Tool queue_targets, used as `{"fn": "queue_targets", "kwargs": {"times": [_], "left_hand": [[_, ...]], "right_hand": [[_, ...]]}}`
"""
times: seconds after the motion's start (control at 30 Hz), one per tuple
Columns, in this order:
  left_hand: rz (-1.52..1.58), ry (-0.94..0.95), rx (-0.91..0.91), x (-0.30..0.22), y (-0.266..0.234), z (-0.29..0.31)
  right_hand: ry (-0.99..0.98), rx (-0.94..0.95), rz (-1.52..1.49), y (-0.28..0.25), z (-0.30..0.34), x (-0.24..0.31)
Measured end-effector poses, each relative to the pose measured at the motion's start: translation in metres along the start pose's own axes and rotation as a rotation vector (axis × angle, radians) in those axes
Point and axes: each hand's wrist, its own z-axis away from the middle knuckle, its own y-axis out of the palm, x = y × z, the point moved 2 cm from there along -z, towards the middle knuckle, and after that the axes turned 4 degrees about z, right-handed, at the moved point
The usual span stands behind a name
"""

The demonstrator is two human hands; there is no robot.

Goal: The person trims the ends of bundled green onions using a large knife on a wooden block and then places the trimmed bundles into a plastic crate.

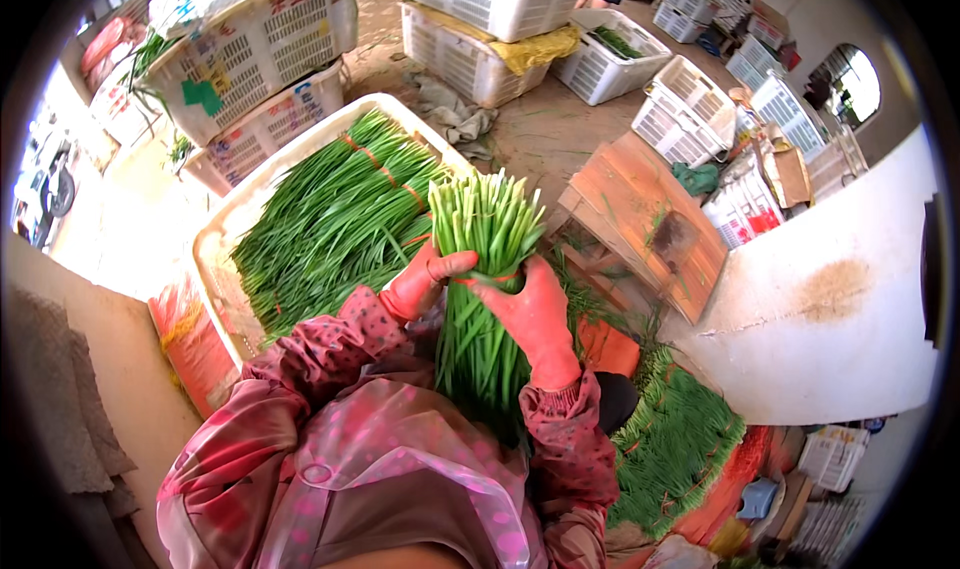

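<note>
Bunch of green stalks [486, 231] is at the clock's centre, pale ends toward 12, gripped between the left hand [415, 287] and right hand [541, 319], both half closed around it with thumbs near its red band [508, 276]. Toward 10 o'clock, tied green bundles [330, 224] lie in a pale tray [219, 259]; between 10 and 11, stacked white crates [245, 64] carry red and blue lettering.

White wall [780, 349] on the right had a brown stain [835, 291]; brown floor [540, 134] was littered with scraps. Wooden table [625, 194] stood near that wall. Arched opening [860, 84] upper right was bright, strong light flooded far left.
</note>
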Motion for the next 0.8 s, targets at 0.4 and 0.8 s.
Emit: {"fn": "queue_targets", "kwargs": {"times": [0.4,0.8], "left_hand": [[0.139,-0.038,0.033,0.012,-0.010,0.019],[0.146,0.050,-0.040,0.015,-0.015,0.020]], "right_hand": [[-0.281,0.062,0.151,-0.019,-0.058,0.030],[-0.235,-0.040,0.051,-0.054,-0.051,0.054]]}}
